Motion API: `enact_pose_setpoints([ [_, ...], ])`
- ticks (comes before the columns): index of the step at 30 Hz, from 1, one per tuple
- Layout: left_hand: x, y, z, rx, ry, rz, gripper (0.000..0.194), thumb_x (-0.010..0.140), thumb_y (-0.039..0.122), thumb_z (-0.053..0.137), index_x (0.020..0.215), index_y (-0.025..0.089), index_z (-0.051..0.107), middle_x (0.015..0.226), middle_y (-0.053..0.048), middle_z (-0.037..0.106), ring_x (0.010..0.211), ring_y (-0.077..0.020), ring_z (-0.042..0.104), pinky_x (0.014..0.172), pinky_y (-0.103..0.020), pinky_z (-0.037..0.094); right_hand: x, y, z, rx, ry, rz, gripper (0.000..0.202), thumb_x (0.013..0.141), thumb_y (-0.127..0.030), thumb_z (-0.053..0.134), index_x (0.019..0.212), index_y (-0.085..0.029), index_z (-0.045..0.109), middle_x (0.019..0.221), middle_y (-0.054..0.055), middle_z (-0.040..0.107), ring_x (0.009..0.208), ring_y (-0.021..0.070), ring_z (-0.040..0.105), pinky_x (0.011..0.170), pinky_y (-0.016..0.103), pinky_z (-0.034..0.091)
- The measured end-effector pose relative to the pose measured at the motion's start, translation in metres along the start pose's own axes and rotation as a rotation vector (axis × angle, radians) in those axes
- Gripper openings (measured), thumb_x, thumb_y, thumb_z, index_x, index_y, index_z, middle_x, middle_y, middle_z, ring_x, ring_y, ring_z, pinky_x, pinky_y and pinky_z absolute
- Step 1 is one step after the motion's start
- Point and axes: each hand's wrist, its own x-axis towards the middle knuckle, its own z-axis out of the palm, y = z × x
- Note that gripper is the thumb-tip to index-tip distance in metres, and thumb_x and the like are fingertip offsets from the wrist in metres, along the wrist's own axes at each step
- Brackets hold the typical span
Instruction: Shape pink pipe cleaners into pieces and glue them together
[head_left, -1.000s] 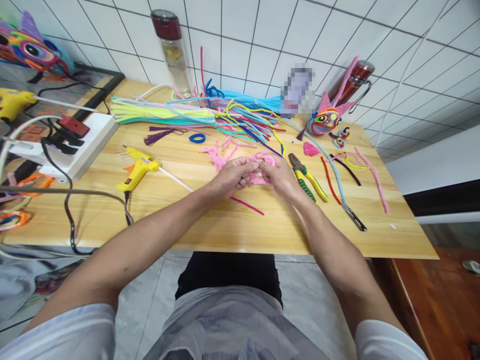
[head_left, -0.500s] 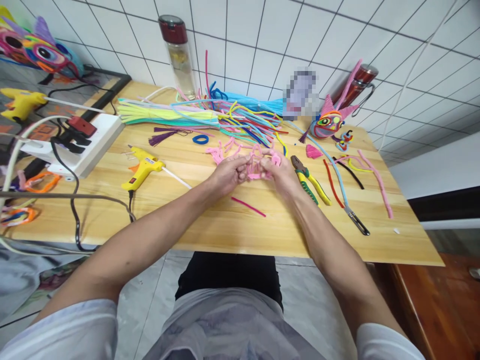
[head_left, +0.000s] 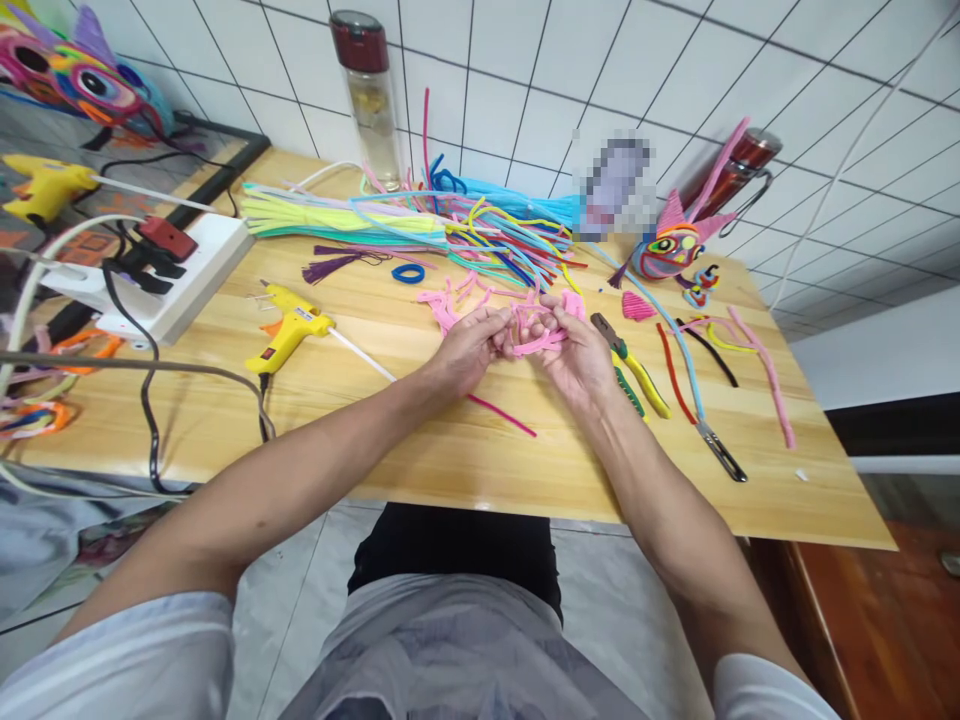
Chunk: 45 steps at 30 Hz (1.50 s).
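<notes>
Between my hands is a pink pipe-cleaner piece (head_left: 541, 343), bent into an open, frame-like shape. My left hand (head_left: 472, 345) pinches its left side with closed fingers. On its right side, my right hand (head_left: 577, 345) grips it with the palm turned partly up and the fingers curled. Some of the piece is hidden by my fingers. More pink pipe cleaners (head_left: 439, 308) lie on the table just beyond my left hand. A dark pink stem (head_left: 504, 415) rests below the hands, and pliers with green and yellow handles (head_left: 634, 368) lie right of my right hand.
A yellow glue gun (head_left: 289, 335) lies at left, near a white power strip (head_left: 202, 275) with cables. Behind are bundled pipe cleaners (head_left: 345, 220) and a glass bottle (head_left: 369, 110). A colourful animal figure (head_left: 667, 248) and a thread snipper (head_left: 721, 452) are at right.
My right hand has rolled so its palm faces more upward, and the pink piece has tilted with it. The whole view has shifted slightly.
</notes>
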Motion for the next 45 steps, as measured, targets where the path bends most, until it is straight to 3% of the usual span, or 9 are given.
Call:
enact_pose_setpoints([
  [7, -0.002, 0.002, -0.001, 0.009, -0.009, -0.029, 0.027, 0.100, 0.026, 0.072, 0.077, 0.015, 0.062, 0.060, 0.004, 0.059, 0.055, -0.0077, 0.060, 0.063, -0.019, 0.051, -0.009, 0.006, 0.007, -0.135, -0.033, -0.008, 0.021, 0.075, -0.022, 0.077, 0.091, -0.021, 0.063, 0.058, -0.012, 0.038, 0.042, 0.0041, 0.027, 0.038, 0.015, 0.024],
  [14, -0.005, 0.005, 0.001, -0.024, -0.003, -0.035, 0.028, 0.100, 0.021, 0.069, 0.074, 0.014, 0.060, 0.062, 0.002, 0.061, 0.057, -0.0086, 0.064, 0.064, -0.019, 0.053, -0.008, 0.012, 0.005, -0.206, -0.036, 0.036, 0.020, 0.073, -0.022, 0.074, 0.090, -0.020, 0.062, 0.050, -0.013, 0.037, 0.039, 0.0037, 0.022, 0.037, 0.015, 0.021],
  [18, -0.004, 0.005, 0.001, -0.008, 0.000, -0.037, 0.029, 0.098, 0.023, 0.071, 0.073, 0.016, 0.058, 0.059, 0.003, 0.057, 0.055, -0.0082, 0.060, 0.064, -0.019, 0.052, -0.009, 0.003, 0.003, -0.167, -0.088, 0.107, 0.016, 0.075, -0.017, 0.071, 0.089, -0.020, 0.063, 0.049, -0.013, 0.039, 0.038, 0.0043, 0.025, 0.036, 0.015, 0.024],
  [21, -0.002, 0.006, 0.000, 0.039, 0.029, 0.007, 0.025, 0.094, 0.026, 0.075, 0.078, 0.016, 0.059, 0.067, 0.003, 0.060, 0.062, -0.0094, 0.061, 0.070, -0.022, 0.054, -0.006, -0.005, 0.000, -0.059, -0.097, 0.158, 0.015, 0.077, -0.013, 0.067, 0.091, -0.018, 0.065, 0.054, -0.009, 0.051, 0.044, 0.0069, 0.043, 0.042, 0.017, 0.042],
  [25, -0.008, 0.008, 0.001, 0.324, 0.212, 0.331, 0.022, 0.083, 0.021, 0.084, 0.090, 0.021, 0.063, 0.097, -0.002, 0.069, 0.097, -0.0173, 0.066, 0.090, -0.028, 0.053, 0.002, -0.007, -0.006, 0.046, -0.054, 0.160, 0.016, 0.081, -0.010, 0.067, 0.094, -0.019, 0.064, 0.064, -0.004, 0.063, 0.062, 0.0111, 0.062, 0.064, 0.024, 0.061],
  [28, -0.016, 0.007, 0.004, 0.715, 0.135, 0.540, 0.025, 0.077, 0.022, 0.087, 0.092, 0.023, 0.068, 0.107, -0.008, 0.068, 0.118, -0.0282, 0.059, 0.099, -0.036, 0.049, 0.006, -0.001, -0.010, 0.029, -0.041, 0.102, 0.017, 0.084, -0.013, 0.072, 0.096, -0.021, 0.064, 0.069, -0.004, 0.067, 0.068, 0.0133, 0.068, 0.071, 0.027, 0.064],
  [33, -0.014, -0.006, -0.003, 1.066, -0.104, 0.632, 0.014, 0.082, 0.029, 0.082, 0.084, 0.022, 0.070, 0.098, -0.009, 0.064, 0.105, -0.0297, 0.057, 0.101, -0.044, 0.043, 0.003, 0.006, -0.008, 0.006, -0.041, 0.055, 0.022, 0.080, -0.013, 0.076, 0.099, -0.019, 0.067, 0.074, -0.003, 0.069, 0.068, 0.0112, 0.067, 0.066, 0.022, 0.061],
  [41, -0.007, -0.009, -0.008, 1.180, -0.126, 0.672, 0.012, 0.091, 0.031, 0.072, 0.082, 0.023, 0.073, 0.096, -0.010, 0.063, 0.099, -0.0285, 0.055, 0.099, -0.043, 0.040, -0.005, 0.007, 0.000, 0.013, 0.000, 0.036, 0.023, 0.079, -0.011, 0.075, 0.098, -0.020, 0.067, 0.073, -0.004, 0.067, 0.069, 0.0111, 0.067, 0.063, 0.020, 0.058],
  [45, -0.011, -0.005, -0.006, 0.987, -0.021, 0.658, 0.018, 0.096, 0.027, 0.067, 0.079, 0.022, 0.066, 0.088, -0.005, 0.064, 0.091, -0.0222, 0.057, 0.092, -0.036, 0.044, -0.003, 0.008, -0.001, 0.060, 0.015, 0.031, 0.022, 0.081, -0.011, 0.072, 0.099, -0.022, 0.063, 0.071, -0.004, 0.066, 0.070, 0.0131, 0.068, 0.065, 0.024, 0.062],
])
